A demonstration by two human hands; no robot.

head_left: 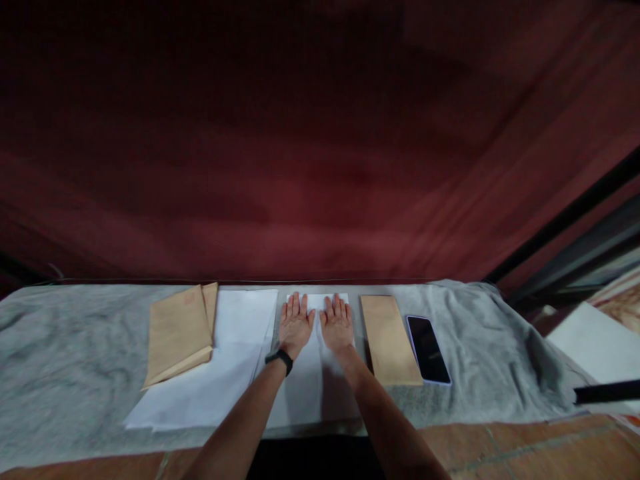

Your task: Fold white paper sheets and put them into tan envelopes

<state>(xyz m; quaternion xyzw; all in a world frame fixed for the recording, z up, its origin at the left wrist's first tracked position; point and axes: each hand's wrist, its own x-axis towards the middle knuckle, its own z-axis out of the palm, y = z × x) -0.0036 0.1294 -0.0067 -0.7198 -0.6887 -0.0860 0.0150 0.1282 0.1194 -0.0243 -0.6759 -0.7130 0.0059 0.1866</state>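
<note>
A white sheet of paper (306,383) lies on the grey cloth in front of me. Both hands rest palm down near its far end. My left hand (296,325), below a dark wristband, lies flat with fingers stretched out. My right hand (337,325) mirrors it a short way to the right, fingers also straight and the thumb pointing inward. Neither hand grips anything. Just right of my right hand is a brown envelope (393,341). To the left, more white sheets (235,363) lie partly under several brown envelopes (180,328).
A phone (429,350) with a dark screen and pale purple edge lies right of the brown envelope. The grey cloth (65,373) is rumpled at both ends. A dark red hanging (320,200) rises behind it. Tiled floor (500,450) shows at the front; dark bars stand at right.
</note>
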